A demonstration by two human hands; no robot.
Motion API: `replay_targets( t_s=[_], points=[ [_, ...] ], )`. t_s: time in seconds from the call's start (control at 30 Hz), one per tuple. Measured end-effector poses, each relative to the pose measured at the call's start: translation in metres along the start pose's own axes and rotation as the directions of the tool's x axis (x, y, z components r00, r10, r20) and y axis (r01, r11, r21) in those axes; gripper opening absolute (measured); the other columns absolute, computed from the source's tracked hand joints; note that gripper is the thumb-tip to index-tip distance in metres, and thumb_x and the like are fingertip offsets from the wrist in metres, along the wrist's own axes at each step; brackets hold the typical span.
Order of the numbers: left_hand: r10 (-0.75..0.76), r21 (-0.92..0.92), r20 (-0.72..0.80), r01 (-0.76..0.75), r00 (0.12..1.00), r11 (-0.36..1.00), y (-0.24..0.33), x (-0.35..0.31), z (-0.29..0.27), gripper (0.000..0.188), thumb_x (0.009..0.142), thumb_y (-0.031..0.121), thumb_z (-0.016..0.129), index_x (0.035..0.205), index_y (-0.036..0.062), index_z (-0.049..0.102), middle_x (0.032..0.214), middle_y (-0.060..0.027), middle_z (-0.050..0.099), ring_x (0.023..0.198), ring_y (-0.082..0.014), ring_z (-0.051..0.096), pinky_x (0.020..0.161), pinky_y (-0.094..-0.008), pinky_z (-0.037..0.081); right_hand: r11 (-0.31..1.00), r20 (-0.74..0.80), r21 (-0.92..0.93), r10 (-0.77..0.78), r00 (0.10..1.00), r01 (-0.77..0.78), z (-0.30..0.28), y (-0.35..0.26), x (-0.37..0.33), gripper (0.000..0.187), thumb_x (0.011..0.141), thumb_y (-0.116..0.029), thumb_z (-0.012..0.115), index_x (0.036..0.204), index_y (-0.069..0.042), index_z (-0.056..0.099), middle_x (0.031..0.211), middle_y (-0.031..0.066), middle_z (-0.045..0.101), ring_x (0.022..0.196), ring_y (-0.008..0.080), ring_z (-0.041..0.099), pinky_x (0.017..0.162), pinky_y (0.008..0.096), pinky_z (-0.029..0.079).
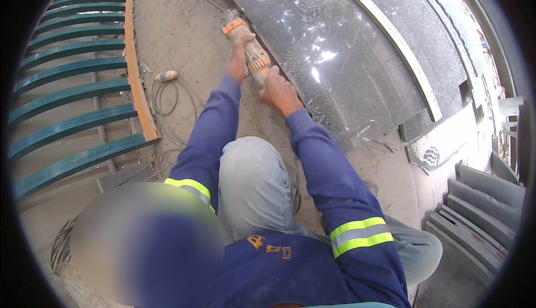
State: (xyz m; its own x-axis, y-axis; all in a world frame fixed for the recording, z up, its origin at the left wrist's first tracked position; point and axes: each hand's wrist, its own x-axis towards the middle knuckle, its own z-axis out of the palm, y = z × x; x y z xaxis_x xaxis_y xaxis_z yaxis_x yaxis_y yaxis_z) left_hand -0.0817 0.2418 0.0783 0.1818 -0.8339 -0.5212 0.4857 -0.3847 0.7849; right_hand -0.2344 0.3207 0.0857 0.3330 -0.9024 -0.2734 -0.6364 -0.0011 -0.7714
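Note:
Both of my hands hold a dusty power grinder [246, 44] with orange bands around its body. My left hand [238, 58] wraps around the middle of the body, behind the front orange band. Closer to me, my right hand [280, 92] grips the rear end. The grinder's front end points away from me, along the left edge of a dark grey stone slab [329, 68]. Its tip is too small and dusty to make out, so I cannot tell whether it touches the slab.
Left of me lies a rack of green bars [72, 90] with an orange side rail [139, 85]. A cable [162, 99] with a plug [166, 76] lies on the dusty floor. A pale strip [391, 34] crosses the slabs. Several stone pieces [474, 224] lean at right. A blurred shape covers the lower left.

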Motion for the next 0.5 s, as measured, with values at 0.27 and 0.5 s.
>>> replay_targets(
  t_s=[0.27,0.5],
  points=[
    [0.029,0.012,-0.014,-0.028,0.999,1.000,-0.028,-0.040,0.005,0.036,0.081,0.029,0.070,0.101,0.0043,0.053,0.080,-0.0121,0.061,0.063,-0.0253,0.065,0.058,-0.0408,0.059,0.999,0.057,-0.018,0.044,0.997,-0.043,-0.013,0.004,-0.055,0.041,0.080,-0.011,0.068,0.105,0.002,0.039,0.096,0.0383,0.065,0.095,0.0512,0.066,0.083,0.0552,0.053],
    [0.037,-0.026,-0.012,-0.037,0.999,0.999,-0.010,-0.010,0.000,0.030,0.081,0.028,0.070,0.095,0.0059,0.056,0.077,-0.0094,0.061,0.061,-0.0242,0.066,0.058,-0.0400,0.059,1.000,0.051,-0.013,0.016,0.999,-0.015,-0.013,-0.004,-0.017,0.041,0.079,-0.012,0.066,0.109,0.004,0.041,0.101,0.0385,0.065,0.101,0.0502,0.065,0.090,0.0549,0.051]
  ],
)
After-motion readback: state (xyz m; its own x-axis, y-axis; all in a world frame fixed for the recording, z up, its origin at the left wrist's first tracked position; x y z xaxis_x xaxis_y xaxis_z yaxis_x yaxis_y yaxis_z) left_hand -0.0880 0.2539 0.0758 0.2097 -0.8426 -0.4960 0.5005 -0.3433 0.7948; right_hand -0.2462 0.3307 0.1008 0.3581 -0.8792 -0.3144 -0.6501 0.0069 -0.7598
